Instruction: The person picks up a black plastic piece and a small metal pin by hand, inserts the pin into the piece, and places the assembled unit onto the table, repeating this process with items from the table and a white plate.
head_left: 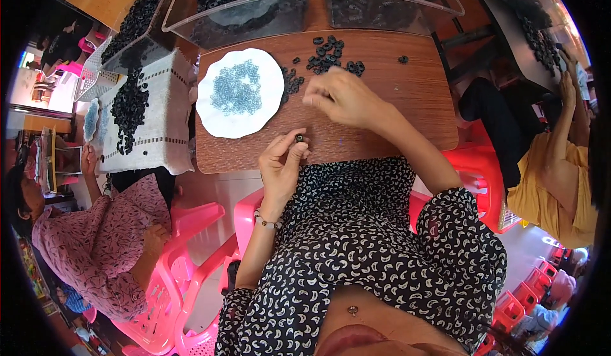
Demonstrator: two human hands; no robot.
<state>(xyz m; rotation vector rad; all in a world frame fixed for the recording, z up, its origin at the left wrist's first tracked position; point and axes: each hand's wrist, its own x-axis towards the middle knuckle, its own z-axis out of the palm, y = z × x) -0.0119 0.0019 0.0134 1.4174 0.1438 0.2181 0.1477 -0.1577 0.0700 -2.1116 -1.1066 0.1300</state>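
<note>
My left hand (280,163) is closed near the front edge of the brown table. Between its thumb and fingers it pinches a small black ring-shaped part (299,138), whose round opening faces up. Farther right, my right hand (349,101) hovers over the tabletop, fingers curled together in a pinch; anything between their tips is too small to make out. Left of it stands a white plate (240,128) with a wavy rim, bearing a spread of tiny bluish see-through pieces (235,87). Beyond my right hand lies a loose group of black parts (326,53), partly hidden by it.
Transparent bins (254,21) full of black parts line the table's far side. To the left, a person in a pink patterned top (95,241) sits by a cloth-covered table (162,111) with a black heap. Someone in yellow (554,184) works at the right. Pink chairs (184,279) stand around.
</note>
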